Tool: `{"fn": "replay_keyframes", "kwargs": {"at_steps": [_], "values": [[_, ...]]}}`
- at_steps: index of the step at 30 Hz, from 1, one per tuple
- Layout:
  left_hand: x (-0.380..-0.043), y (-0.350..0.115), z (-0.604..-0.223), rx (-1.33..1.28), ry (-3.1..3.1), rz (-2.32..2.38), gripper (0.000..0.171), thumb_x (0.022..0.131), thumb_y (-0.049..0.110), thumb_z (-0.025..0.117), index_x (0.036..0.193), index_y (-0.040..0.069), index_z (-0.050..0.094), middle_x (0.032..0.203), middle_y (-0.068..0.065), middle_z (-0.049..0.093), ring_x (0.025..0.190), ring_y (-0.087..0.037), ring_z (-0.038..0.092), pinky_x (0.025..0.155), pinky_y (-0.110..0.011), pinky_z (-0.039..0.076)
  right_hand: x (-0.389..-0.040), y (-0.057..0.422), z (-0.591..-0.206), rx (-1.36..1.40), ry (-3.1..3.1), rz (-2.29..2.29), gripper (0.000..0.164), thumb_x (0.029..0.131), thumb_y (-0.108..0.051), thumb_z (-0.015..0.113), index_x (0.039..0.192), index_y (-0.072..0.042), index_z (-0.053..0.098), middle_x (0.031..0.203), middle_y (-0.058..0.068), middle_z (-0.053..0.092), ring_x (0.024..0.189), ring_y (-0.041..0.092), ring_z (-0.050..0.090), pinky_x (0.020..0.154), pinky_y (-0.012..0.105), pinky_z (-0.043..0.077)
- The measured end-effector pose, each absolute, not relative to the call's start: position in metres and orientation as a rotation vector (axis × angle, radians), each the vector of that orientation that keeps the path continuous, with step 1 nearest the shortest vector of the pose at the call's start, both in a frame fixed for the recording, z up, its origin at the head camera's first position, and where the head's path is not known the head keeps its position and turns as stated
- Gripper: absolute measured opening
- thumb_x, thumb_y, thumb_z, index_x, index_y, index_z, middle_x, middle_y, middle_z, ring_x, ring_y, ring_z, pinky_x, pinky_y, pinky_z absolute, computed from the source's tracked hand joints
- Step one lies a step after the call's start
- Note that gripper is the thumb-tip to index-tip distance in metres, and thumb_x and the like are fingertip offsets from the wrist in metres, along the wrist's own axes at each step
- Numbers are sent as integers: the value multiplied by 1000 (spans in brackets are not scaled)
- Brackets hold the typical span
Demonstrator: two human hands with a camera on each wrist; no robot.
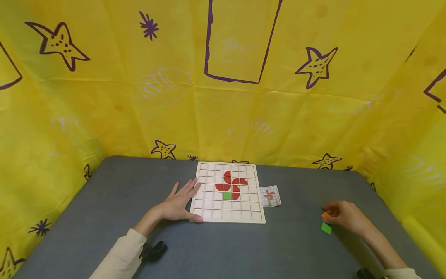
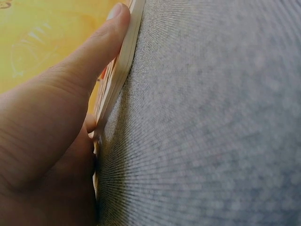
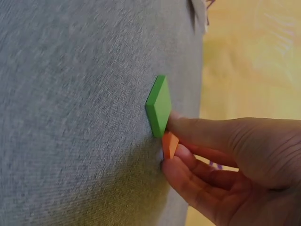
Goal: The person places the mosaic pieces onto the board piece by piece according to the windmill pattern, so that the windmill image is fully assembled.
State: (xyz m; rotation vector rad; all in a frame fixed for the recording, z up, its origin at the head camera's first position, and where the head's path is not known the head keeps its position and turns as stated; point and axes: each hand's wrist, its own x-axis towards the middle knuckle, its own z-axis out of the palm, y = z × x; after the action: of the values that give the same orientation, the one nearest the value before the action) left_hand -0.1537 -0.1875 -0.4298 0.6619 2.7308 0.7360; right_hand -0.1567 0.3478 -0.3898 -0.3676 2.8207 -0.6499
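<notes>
A pale wooden grid board (image 1: 212,215) lies on the grey table, holding several red rounded pieces (image 1: 235,188) and one green square (image 1: 227,196). With spread, straight fingers my left hand (image 1: 177,203) rests along the board's left edge, its thumb at the near left corner; the left wrist view shows that thumb (image 2: 101,44) against the rim. To the right, away from the board, my right hand (image 1: 345,217) pinches a small orange piece (image 3: 169,145) between thumb and fingers, low over the table. Beside it lies a loose green tile (image 3: 160,106), close to the thumb tip.
A small printed card (image 1: 270,196) with a red pinwheel pattern on a grid lies at the board's right edge. Around the grey table (image 1: 292,252) hangs a yellow cloth (image 1: 174,108) with starfish and fish drawings.
</notes>
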Motion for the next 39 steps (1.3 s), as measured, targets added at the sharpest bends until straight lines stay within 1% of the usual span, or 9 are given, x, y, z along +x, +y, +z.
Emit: {"fn": "replay_keyframes", "kwargs": {"at_steps": [4,7,11,17,21,26,30,33,39], "values": [[-154,-188,-431,668,2732,746,117,75,63,74,157,4,15,164,-15,5,150,-35,2,112,-62,-9,-158,345,-389,-406,2844,-630,35,79,-15,81,104,8,71,86,4,72,74,17,65,62,30,54],[-155,-187,-431,662,2733,745,117,75,63,75,157,4,15,164,-14,5,150,-35,2,113,-61,-9,-159,344,-388,-396,2854,-625,32,78,-14,81,101,6,73,84,2,72,72,17,64,62,30,53],[-155,-185,-428,665,2721,742,117,75,63,75,157,4,15,164,-15,4,150,-35,2,113,-61,-10,-158,345,-387,-362,2846,-640,30,79,-17,81,100,2,75,83,0,73,73,15,64,62,30,53],[-154,-186,-425,665,2726,747,117,74,61,76,156,2,16,164,-16,6,150,-37,2,112,-63,-9,-162,343,-380,-393,2795,-727,20,80,-19,81,92,-3,77,75,-1,73,66,12,66,60,26,52],[-153,-186,-426,657,2723,749,117,75,61,76,156,3,15,164,-16,6,150,-36,2,112,-63,-9,-166,336,-372,-384,2795,-739,17,81,-18,80,90,-5,78,78,2,74,67,14,66,58,27,53],[-154,-185,-427,652,2719,760,117,75,60,76,156,3,16,164,-16,6,150,-36,2,112,-62,-9,-169,325,-363,-369,2850,-697,15,82,-22,80,90,-9,79,81,1,74,75,16,66,62,30,53],[-154,-186,-427,657,2725,764,117,74,60,77,156,2,16,163,-17,6,150,-37,2,112,-62,-9,-170,318,-359,-428,2908,-706,11,83,-20,79,89,-11,79,81,-1,73,72,15,65,60,28,52],[-153,-186,-429,655,2726,757,118,74,60,77,156,3,16,164,-16,6,150,-37,2,112,-62,-10,-172,311,-356,-486,2950,-726,8,84,-16,78,89,-9,78,82,0,73,71,15,64,60,28,52],[-153,-186,-429,653,2730,755,118,74,62,76,156,3,15,164,-15,5,150,-36,2,112,-61,-10,-178,289,-350,-535,2976,-787,9,85,-12,75,93,-7,78,86,4,74,74,16,67,63,30,54]]}}
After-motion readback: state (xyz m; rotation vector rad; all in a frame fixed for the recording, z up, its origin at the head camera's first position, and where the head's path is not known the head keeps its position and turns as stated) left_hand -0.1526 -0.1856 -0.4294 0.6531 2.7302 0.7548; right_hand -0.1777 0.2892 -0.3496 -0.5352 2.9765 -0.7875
